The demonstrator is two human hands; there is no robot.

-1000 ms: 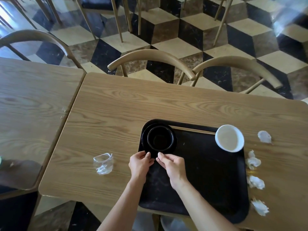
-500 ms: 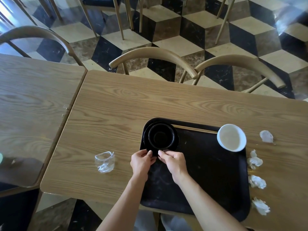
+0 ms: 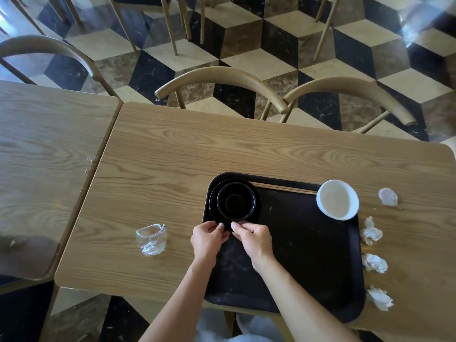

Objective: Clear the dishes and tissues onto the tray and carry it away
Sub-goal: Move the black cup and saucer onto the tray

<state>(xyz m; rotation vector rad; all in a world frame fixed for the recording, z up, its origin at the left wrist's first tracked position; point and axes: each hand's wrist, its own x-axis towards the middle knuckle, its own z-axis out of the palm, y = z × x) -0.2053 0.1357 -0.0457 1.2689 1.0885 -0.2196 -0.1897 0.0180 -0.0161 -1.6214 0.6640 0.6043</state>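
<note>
A black tray [image 3: 308,255] lies on the wooden table [image 3: 197,149] in front of me. In its far left corner a black bowl [image 3: 235,201] sits on a black plate [image 3: 213,206]. My left hand [image 3: 207,240] and my right hand [image 3: 254,240] meet at the plate's near rim, fingertips pinched on it. A white bowl [image 3: 337,199] stands at the tray's far right corner, and chopsticks [image 3: 283,188] lie along its far edge. Several crumpled tissues [image 3: 370,233] lie on the table just right of the tray. A crushed clear plastic cup [image 3: 151,239] rests left of the tray.
Two wooden chairs [image 3: 222,80] [image 3: 350,92] are pushed in at the table's far side. A second wooden table [image 3: 44,144] adjoins on the left with its own chair [image 3: 49,48]. The floor is checkered tile.
Both hands stay pinched at the near rim of the black plate. The plate, the bowls and the tissues keep their places; only the view shifts slightly.
</note>
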